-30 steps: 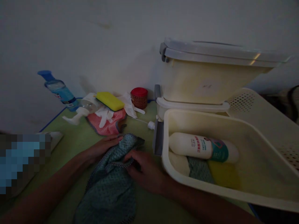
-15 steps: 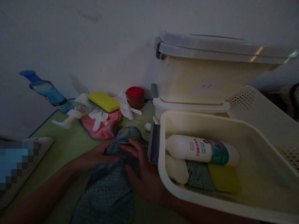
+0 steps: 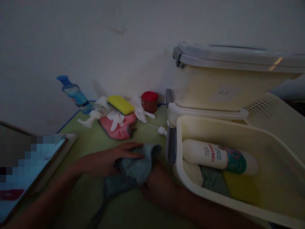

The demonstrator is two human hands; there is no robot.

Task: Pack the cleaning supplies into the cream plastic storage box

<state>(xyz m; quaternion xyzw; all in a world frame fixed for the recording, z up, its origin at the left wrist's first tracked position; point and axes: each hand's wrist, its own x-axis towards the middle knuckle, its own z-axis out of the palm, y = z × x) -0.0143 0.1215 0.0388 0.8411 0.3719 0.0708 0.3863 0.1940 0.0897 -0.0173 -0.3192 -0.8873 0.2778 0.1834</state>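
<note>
A teal cleaning cloth with a checked edge is bunched between both hands over the green tabletop. My left hand lies over its left part, fingers stretched along the top and the thumb side hidden by the fabric. My right hand is closed on the cloth's right side, its fingertips largely covered. One strip of the cloth trails down toward the front. Just behind the hands lies a pink cloth with white gloves and a yellow sponge on top.
To the right stands an open cream bin holding a white bottle, a folded teal cloth and a yellow item. Behind it is a lidded box. A blue bottle, a pump bottle and a red-lidded basket stand near the wall. A tablet is at left.
The teal cloth, earlier spread lengthwise toward me, is now gathered and folded up between the hands. My right hand has gone from spread fingers to a closed grip. The view has shifted slightly left.
</note>
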